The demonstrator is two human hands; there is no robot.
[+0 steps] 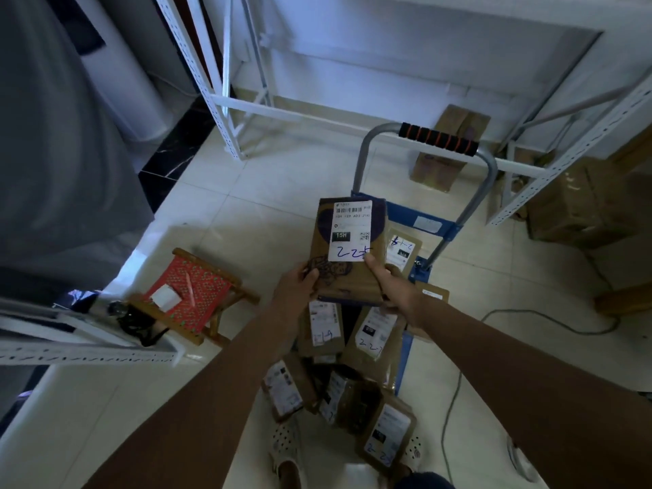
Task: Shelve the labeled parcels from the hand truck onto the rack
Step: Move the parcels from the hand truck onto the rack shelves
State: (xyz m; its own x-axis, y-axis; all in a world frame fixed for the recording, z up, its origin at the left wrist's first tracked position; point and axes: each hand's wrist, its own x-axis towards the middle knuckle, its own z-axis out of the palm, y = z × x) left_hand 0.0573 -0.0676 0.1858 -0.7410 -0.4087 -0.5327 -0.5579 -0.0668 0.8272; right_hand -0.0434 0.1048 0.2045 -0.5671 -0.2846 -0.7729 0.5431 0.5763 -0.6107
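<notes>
Both hands hold one brown cardboard parcel [347, 273] above the hand truck; its white label carries a barcode and blue handwriting. My left hand [294, 285] grips its lower left edge. My right hand [393, 287] grips its lower right edge, thumb on the label. Below lies the blue hand truck [432, 225] with a grey handle and black-and-orange grip. Several more labeled brown parcels [324, 328] are piled on its deck. The white metal rack [225, 100] stands beyond, with a shelf edge [84, 352] at my left.
A small wooden stool [192, 298] with a red woven seat stands left of the truck. Cardboard boxes [585, 202] sit on the floor at right under another white rack. A grey cable [455, 400] trails across the tiled floor. My feet in sandals [287, 450] show at the bottom.
</notes>
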